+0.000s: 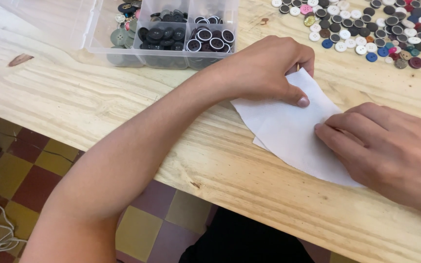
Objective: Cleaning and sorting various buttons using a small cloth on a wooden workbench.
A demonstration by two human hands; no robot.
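Left hand pinches the top edge of a white cloth on the wooden table; right hand presses flat fingers onto it.

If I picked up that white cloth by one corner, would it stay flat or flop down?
Probably flop: the white cloth looks thin and already bends up under the left hand. It seems light, so it would likely slide on the smooth wooden table if the right hand let go.
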